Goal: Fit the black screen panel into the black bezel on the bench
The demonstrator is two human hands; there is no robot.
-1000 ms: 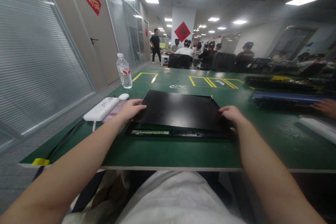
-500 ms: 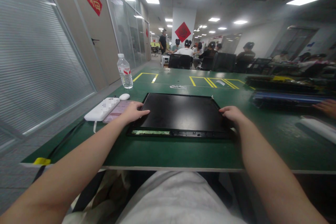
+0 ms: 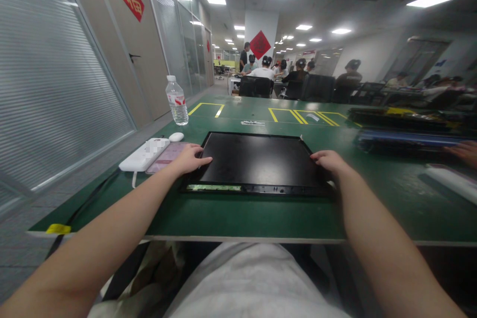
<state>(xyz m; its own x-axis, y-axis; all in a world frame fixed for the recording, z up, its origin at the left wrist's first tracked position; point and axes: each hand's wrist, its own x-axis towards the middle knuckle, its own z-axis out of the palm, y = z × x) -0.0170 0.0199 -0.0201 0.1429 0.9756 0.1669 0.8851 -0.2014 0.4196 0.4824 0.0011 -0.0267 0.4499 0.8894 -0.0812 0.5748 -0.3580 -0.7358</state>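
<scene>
A black display panel (image 3: 257, 159) lies face up on the green table (image 3: 238, 218) in front of me. Along its near edge a green circuit strip (image 3: 214, 188) shows in the black frame. My left hand (image 3: 190, 158) grips the panel's left edge, thumb on top and fingers at the side. On the opposite edge my right hand (image 3: 330, 160) pinches the panel between thumb and fingers; its fingertips are partly hidden below the rim.
Left of the panel are a white power bank (image 3: 144, 155), a pinkish phone (image 3: 167, 156) and a small white case (image 3: 176, 136). A water bottle (image 3: 177, 102) stands behind them. At right lie dark and blue long parts (image 3: 402, 140), a white bar (image 3: 450, 184) and another person's hand (image 3: 464, 151).
Both my hands and the panel stay in place. In the background, a standing person in dark clothes has moved to the right.
</scene>
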